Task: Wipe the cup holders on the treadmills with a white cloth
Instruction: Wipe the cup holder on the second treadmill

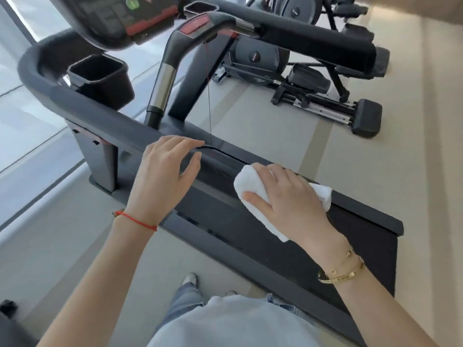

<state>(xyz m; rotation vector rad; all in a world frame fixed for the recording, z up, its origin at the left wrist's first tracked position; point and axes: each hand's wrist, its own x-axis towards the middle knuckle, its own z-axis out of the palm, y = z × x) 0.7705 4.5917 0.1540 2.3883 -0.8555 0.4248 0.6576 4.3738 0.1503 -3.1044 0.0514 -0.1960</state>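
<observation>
A dark grey treadmill [105, 116] fills the middle of the view, seen from its left side. Its near cup holder [100, 76], a black square bin, hangs inside the curved handrail at upper left. A second cup holder [200, 8] shows at the top beside the console. My right hand [288, 196] grips a bunched white cloth [250, 186] over the treadmill's side rail, well below and right of the near cup holder. My left hand [162, 179] hovers with fingers spread at the handrail, holding nothing.
The console [120, 18] with a green button sits at top left. A red safety cord [209, 96] hangs from the centre handle. The black belt [350, 246] runs to the lower right. An elliptical machine [313, 78] stands beyond. A window wall lies left.
</observation>
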